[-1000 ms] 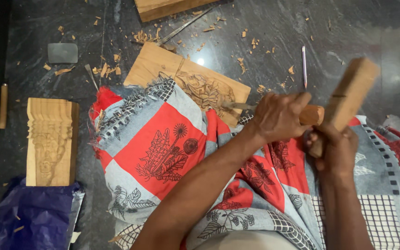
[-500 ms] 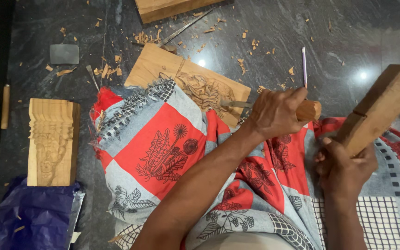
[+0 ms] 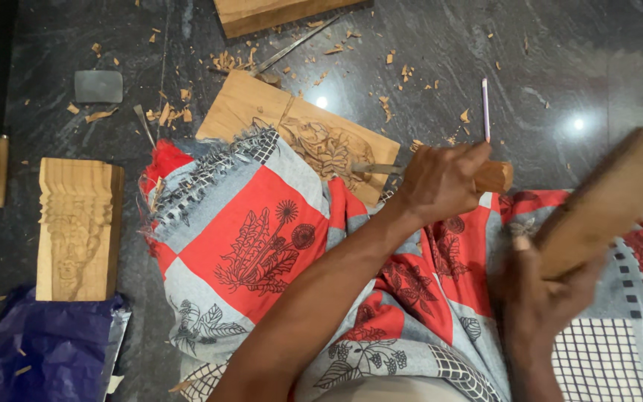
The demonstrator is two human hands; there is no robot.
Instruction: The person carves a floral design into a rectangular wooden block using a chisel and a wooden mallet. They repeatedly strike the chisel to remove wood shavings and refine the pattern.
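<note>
Raised, blurred wooden mallet (image 3: 610, 199) in clenched right-hand fingers (image 3: 537, 298); left hand (image 3: 440, 182) apparently grips chisel (image 3: 494, 177).

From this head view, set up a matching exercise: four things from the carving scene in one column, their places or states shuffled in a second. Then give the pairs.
Things
1. chisel
2. wooden mallet block
3. carved post piece
4. grey flat stone

Places or states
A. lying alone on the dark floor, far left, above a blue bag
B. gripped in the left hand, tip on the carved panel
C. raised in the right hand, blurred
D. on the floor near the top left, among chips

Pairs: 1-B, 2-C, 3-A, 4-D
</note>
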